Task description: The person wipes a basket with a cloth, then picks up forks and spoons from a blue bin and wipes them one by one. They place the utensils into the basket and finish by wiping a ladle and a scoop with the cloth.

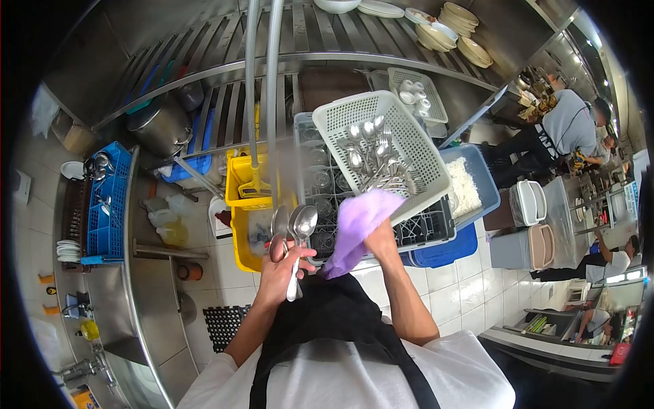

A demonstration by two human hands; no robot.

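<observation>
My left hand [277,274] is closed around a few metal spoons [304,221], their bowls pointing up and away from me. In my right hand [380,240] is a purple cloth [361,228], which hangs down and hides most of the fingers. The cloth overlaps the near edge of a pale plastic basket [334,129]. Loose spoons and forks [371,146] lie inside this basket, just beyond my right hand. Beneath it, a rack of glasses [321,204] shows partly.
A yellow mop bucket [246,180] stands left of the rack. At right sits a blue tub [487,180] of white contents. Slatted shelves [327,37] carry bowls [460,20] overhead. A person [569,126] stands at far right; a blue crate [109,225] sits left.
</observation>
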